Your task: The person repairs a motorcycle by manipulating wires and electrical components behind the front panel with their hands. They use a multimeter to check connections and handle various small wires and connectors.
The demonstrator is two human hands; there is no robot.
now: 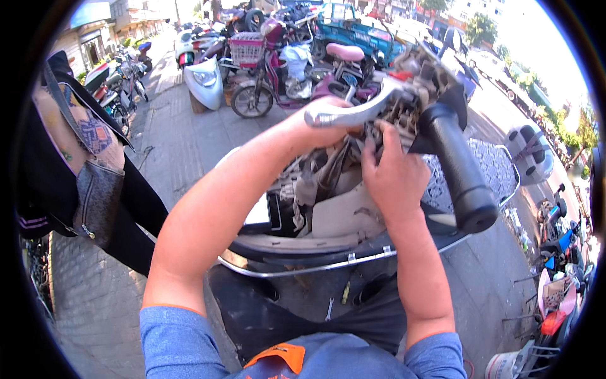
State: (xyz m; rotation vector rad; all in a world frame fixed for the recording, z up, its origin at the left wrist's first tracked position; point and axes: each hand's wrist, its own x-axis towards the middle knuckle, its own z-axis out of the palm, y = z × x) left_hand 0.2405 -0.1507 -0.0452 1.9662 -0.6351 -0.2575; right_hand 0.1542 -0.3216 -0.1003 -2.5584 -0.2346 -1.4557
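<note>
A scooter stands in front of me with its front panels off, and a bundle of wires and connectors [322, 170] lies bare below the handlebar. My left hand [331, 123] reaches in behind the silver brake lever [353, 114], which hides most of its fingers. My right hand [398, 170] is in among the wires just below the lever, thumb and forefinger brought together at a small dark part I cannot make out. Beside it juts the black handlebar grip [457, 167]. Below both hands is the scooter's pale inner panel [347, 211].
A spanner [329, 309] and a yellow-handled screwdriver [346, 292] lie on the pavement by my feet. A person [95, 145] with a brown bag stands close on my left. Parked scooters [278, 69] and a blue cargo tricycle [356, 31] stand beyond. A white bucket [505, 365] is at lower right.
</note>
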